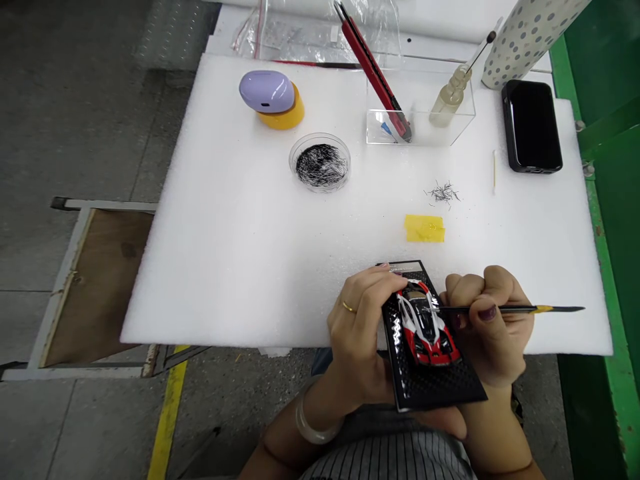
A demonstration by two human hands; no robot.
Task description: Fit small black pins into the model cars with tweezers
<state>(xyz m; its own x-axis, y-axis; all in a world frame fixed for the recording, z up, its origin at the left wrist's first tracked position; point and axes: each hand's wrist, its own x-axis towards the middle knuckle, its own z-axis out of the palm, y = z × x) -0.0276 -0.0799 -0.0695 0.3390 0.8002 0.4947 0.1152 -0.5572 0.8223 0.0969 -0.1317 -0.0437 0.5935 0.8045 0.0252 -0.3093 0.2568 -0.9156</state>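
A red, white and black model car [428, 321] sits on a black textured base [430, 380] at the near edge of the white foam sheet [240, 253]. My left hand [361, 337] grips the left side of the base, fingers curled over it; it wears a ring, and a pale bangle sits on the wrist. My right hand [493, 320] is closed round a thin black tool with a yellow band [520, 309], held level. Its tip touches the car's roof.
On the foam: a round dish of thin black pieces [320, 163], a small loose pile of them [443, 193], a yellow scrap [425, 228], a clear box holding a red cutter and a bottle [420, 110], a black phone [531, 125], a purple-and-yellow object [273, 99].
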